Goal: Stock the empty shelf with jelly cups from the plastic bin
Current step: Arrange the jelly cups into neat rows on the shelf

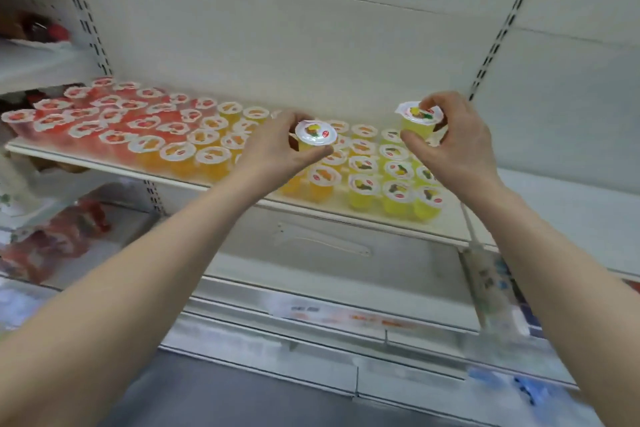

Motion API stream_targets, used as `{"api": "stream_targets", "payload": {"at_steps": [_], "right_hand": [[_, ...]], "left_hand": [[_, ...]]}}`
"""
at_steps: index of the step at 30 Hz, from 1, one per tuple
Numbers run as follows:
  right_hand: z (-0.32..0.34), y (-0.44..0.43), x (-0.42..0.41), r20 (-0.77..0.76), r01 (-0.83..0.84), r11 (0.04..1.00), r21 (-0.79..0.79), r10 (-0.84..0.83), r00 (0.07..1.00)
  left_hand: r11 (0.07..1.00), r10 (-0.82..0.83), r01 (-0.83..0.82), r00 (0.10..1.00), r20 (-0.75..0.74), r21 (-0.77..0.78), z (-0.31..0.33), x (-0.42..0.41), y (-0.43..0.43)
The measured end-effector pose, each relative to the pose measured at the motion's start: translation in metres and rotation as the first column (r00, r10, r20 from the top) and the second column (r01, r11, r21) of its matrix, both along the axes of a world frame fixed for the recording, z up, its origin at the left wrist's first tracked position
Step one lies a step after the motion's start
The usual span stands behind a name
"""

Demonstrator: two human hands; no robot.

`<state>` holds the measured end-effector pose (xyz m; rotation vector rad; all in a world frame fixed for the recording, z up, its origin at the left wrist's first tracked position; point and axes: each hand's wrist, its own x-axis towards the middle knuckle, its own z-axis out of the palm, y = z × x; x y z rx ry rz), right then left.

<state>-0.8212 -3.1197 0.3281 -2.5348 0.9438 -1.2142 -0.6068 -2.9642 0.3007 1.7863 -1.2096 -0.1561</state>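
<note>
A white shelf (349, 217) carries rows of jelly cups: red ones (104, 121) at the left, orange ones (207, 149) in the middle, yellow ones (398, 184) at the right. My left hand (277, 149) grips a yellow jelly cup (316, 137) by its sides, above the orange and yellow rows. My right hand (460, 142) pinches another yellow jelly cup (418, 120) above the right end of the yellow rows. The plastic bin is out of view.
The shelf's right end beyond the yellow cups is bare. A slotted upright (502, 31) stands at the right, another (86, 14) at the left. Red packaged goods (59, 236) lie on the lower left shelf. A price rail (346, 317) runs below.
</note>
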Motion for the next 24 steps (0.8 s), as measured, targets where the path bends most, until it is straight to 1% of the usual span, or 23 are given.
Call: {"api": "stream_targets", "payload": {"at_steps": [5, 10, 15, 18, 21, 24], "right_hand": [[-0.015, -0.042, -0.071, -0.023, 0.098, 0.989, 0.109, -0.096, 0.995], [-0.05, -0.063, -0.11, -0.181, 0.151, 0.957, 0.249, -0.107, 0.978], [-0.076, -0.076, -0.116, -0.251, 0.141, 0.925, 0.353, -0.051, 0.967], [-0.084, -0.083, -0.113, -0.285, 0.136, 0.917, 0.374, -0.025, 0.958], [-0.09, -0.089, -0.109, -0.275, 0.138, 0.911, 0.39, -0.027, 0.961], [-0.092, -0.093, -0.105, -0.257, 0.128, 0.915, 0.383, -0.028, 0.966]], "left_hand": [[0.999, -0.035, 0.034, 0.999, -0.029, -0.023, 0.008, -0.046, -0.05], [0.997, -0.074, 0.073, 0.996, -0.042, -0.014, 0.005, -0.081, -0.079], [0.998, -0.052, 0.053, 0.999, -0.013, 0.027, 0.002, -0.1, -0.088], [0.998, -0.046, 0.047, 0.999, -0.026, 0.043, 0.001, -0.103, -0.088], [0.997, -0.038, 0.04, 0.999, -0.027, 0.06, 0.0, -0.102, -0.085], [0.998, -0.029, 0.028, 1.0, 0.005, 0.056, -0.003, -0.1, -0.084]]}}
